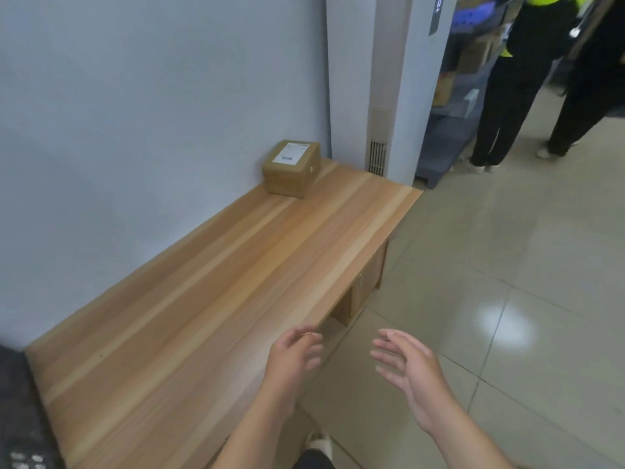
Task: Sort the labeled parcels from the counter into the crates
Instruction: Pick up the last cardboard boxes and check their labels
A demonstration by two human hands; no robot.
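Note:
A small brown cardboard parcel [291, 168] with a white label on top sits at the far end of the wooden counter [216, 286], close to the wall corner. My left hand [294, 357] hovers over the counter's near front edge, fingers loosely curled and holding nothing. My right hand [407, 363] floats beside it over the floor, fingers spread and empty. Both hands are well short of the parcel. No crates are in view.
A grey wall runs along the counter's left side. A white standing unit [389, 96] rises behind the counter's far end. Two people in dark trousers [507, 96] stand on the tiled floor [507, 265] at the upper right, near shelves with boxes. A dark object [20, 418] sits at the lower left.

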